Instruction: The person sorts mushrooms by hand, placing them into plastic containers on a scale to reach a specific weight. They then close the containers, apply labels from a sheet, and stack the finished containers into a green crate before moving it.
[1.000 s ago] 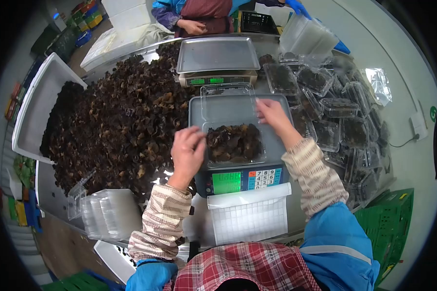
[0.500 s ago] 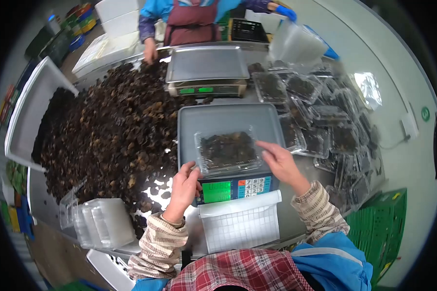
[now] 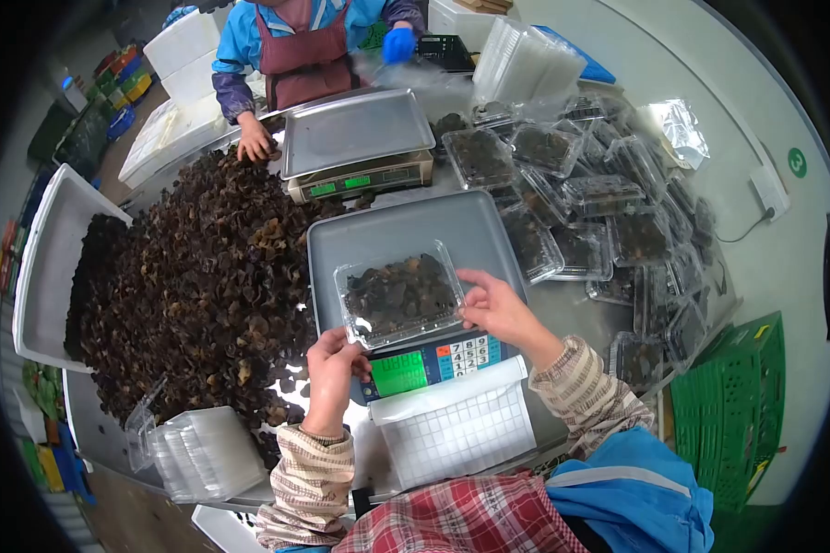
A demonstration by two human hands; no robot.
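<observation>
A clear plastic container (image 3: 401, 293) filled with dark brown, crinkled wood ear mushrooms is between my two hands, over the grey pan (image 3: 415, 218) of the near scale. My left hand (image 3: 333, 358) pinches its near left corner, just beside the green display (image 3: 399, 372). At its right edge, my right hand (image 3: 498, 307) grips the rim between thumb and fingers. The container tilts a little in this view. Below the keypad (image 3: 470, 358), a white gridded sheet of labels (image 3: 459, 431) hangs off the front of the scale.
A large mushroom heap (image 3: 207, 276) covers the left of the table, by a white foam box (image 3: 60, 263). Filled containers (image 3: 609, 198) pile up at right. Nested empty containers (image 3: 207, 452) stand front left. Across, a person (image 3: 304, 46) works behind a second scale (image 3: 355, 138).
The view has turned slightly. The container has shifted a little and tilted, with both my hands on it. The other person's blue-gloved hand has moved away from the stacked empty containers.
</observation>
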